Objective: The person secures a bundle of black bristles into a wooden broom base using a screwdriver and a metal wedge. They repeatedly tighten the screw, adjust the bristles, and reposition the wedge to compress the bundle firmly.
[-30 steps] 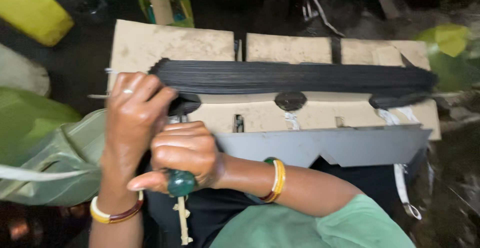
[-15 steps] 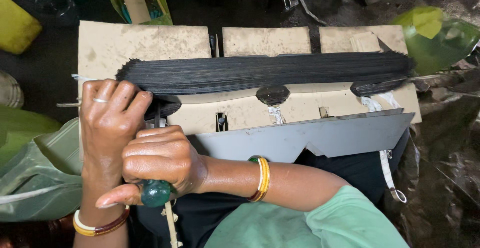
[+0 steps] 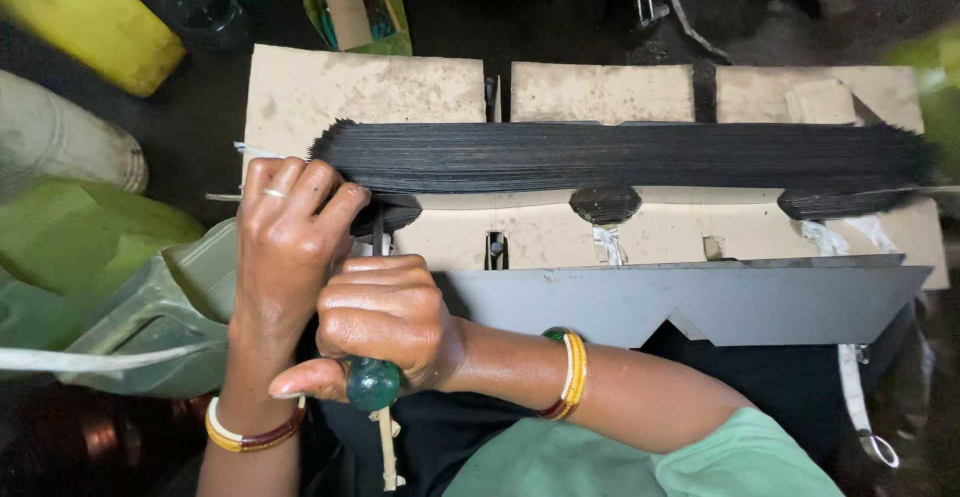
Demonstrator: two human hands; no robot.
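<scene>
Since the earlier frame, our view had shifted and our hands had moved little. Our right hand (image 3: 385, 322) stayed clenched around a green-knobbed tool (image 3: 373, 382), its shaft rising to the long black stack of thin sheets (image 3: 620, 157). Our left hand (image 3: 290, 237) curled its fingers over the stack's left end, pressing it down. Below the stack lay a grey metal plate (image 3: 700, 302); above it, beige cardboard pieces (image 3: 370, 92); beyond those, a yellow container (image 3: 90, 27).
</scene>
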